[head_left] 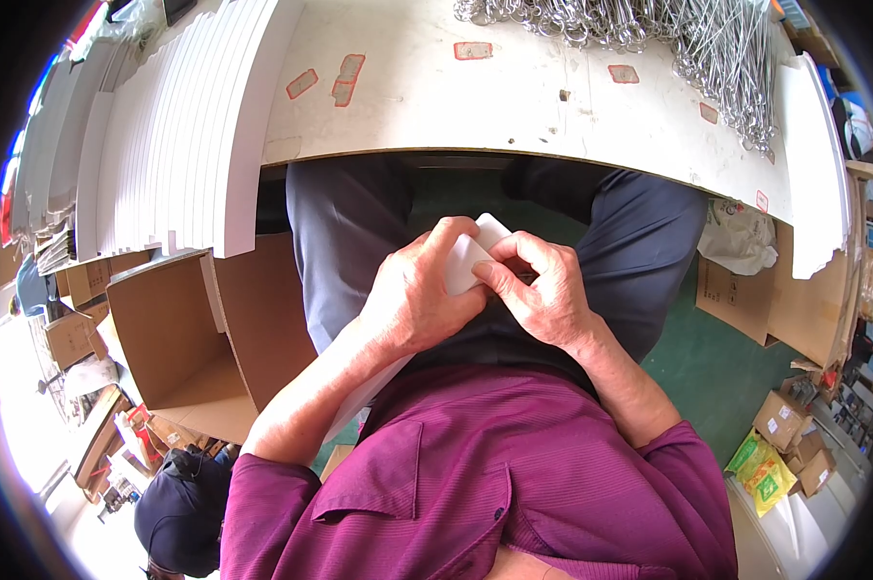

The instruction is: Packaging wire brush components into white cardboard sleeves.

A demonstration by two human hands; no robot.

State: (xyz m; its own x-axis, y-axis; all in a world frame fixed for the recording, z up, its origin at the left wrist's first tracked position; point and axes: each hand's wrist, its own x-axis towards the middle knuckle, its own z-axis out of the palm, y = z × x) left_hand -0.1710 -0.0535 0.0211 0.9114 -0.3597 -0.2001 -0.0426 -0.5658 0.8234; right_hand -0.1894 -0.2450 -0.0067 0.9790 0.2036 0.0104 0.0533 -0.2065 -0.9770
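Above my lap, my left hand [419,288] is closed round a white flat piece [463,265] with rounded corners. A second white rounded end [491,232] shows just beyond it; whether it is a separate piece or a fold of the same one, I cannot tell. My right hand [544,286] pinches the near white edge between thumb and fingers. A long white strip [367,396] runs below my left forearm, and its link to the held piece is hidden by my hand.
The worktable [407,106] lies ahead, with red-edged labels stuck on it. Thin white panels [180,126] stand in a row at left, metal wire hooks [726,68] pile at back right, and white sheets [815,164] stand at right. An open cardboard box [171,333] is beside my left leg.
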